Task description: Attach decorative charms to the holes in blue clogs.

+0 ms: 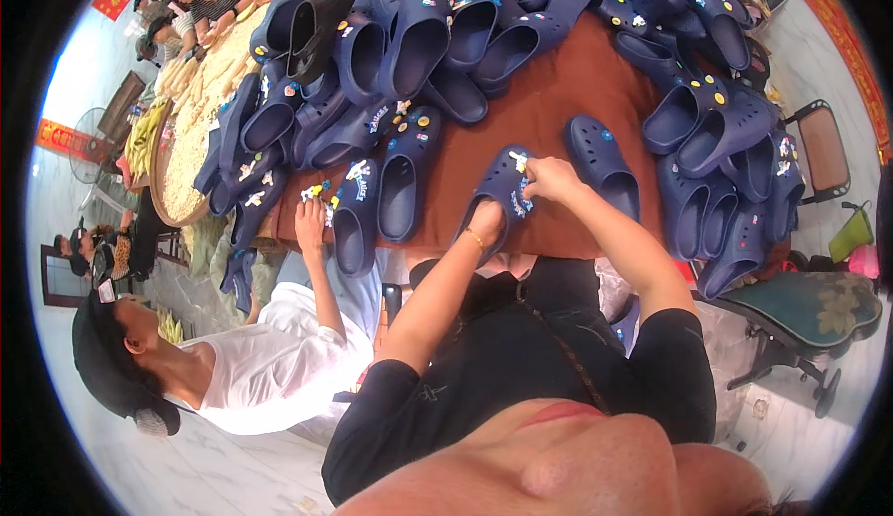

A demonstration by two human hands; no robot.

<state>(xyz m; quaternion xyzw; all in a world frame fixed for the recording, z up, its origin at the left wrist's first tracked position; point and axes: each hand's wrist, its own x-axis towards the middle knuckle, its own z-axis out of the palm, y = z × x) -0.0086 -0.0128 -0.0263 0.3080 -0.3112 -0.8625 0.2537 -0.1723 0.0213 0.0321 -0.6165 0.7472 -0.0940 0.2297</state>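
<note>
Left hand (486,218) tucked inside navy clog (502,190) at brown desk (577,88) front edge, gripping its heel; right hand (551,179) pinching a charm on top; probably light, rubbery, flexible, best held by the heel.

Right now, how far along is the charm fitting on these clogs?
Done: many navy clogs in the heap already carry charms. In hand: left hand steadies one clog at its heel while right hand presses on its charm-covered toe. Left: the clog beside it shows only one charm.
</note>
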